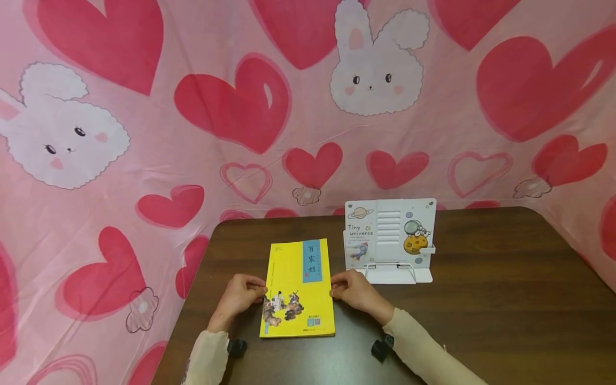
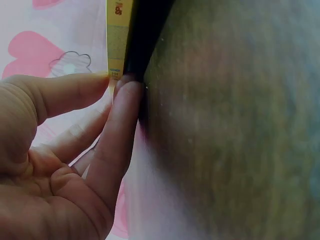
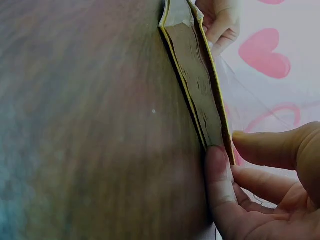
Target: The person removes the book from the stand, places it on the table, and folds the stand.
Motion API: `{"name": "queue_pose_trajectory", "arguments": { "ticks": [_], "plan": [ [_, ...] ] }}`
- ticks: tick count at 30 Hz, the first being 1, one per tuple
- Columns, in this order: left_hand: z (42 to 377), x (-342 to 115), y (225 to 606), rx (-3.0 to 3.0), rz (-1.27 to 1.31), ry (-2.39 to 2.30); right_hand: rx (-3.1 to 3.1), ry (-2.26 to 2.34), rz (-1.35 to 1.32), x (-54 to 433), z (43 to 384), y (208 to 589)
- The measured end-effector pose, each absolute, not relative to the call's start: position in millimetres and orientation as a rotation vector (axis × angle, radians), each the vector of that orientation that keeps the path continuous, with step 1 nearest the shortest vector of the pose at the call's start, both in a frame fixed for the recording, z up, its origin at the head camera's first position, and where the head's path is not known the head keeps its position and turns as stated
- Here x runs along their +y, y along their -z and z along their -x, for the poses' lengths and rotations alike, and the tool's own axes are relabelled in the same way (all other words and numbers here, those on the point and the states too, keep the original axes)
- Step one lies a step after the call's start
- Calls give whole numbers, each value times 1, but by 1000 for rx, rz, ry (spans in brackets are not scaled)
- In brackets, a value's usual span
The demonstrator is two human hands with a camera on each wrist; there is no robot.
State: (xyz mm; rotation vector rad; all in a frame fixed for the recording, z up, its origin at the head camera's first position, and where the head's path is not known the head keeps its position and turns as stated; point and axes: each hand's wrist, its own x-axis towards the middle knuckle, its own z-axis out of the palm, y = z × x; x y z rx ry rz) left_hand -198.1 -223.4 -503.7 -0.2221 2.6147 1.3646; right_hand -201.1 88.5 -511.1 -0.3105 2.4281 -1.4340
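Note:
A yellow book [image 1: 293, 289] with a blue title panel lies cover up on the table, a small illustration near its lower left. At its left edge my left hand [image 1: 242, 295] pinches the spine. The left wrist view shows the thumb [image 2: 75, 92] against the spine [image 2: 118, 35] and fingers reaching under it. My right hand [image 1: 358, 291] holds the opposite edge. In the right wrist view, a fingertip [image 3: 217, 162] presses the page edges [image 3: 197, 75], and the thumb [image 3: 265, 149] is at the cover's rim. The fingers beneath the book are partly hidden.
A white book stand [image 1: 390, 240] with space drawings stands upright behind and right of the book. The dark wooden table [image 1: 505, 299] meets a pink cloth [image 1: 202, 139] with hearts and rabbits at the back and left. Black wrist devices [image 1: 380, 350] sit near both sleeves.

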Motion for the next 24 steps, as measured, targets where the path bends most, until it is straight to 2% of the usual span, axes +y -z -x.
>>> {"name": "queue_pose_trajectory", "arguments": {
  "ticks": [24],
  "plan": [
    [197, -224, 502, 2649, 222, -1315, 2141, 1537, 214, 94, 199, 514]
  ]
}}
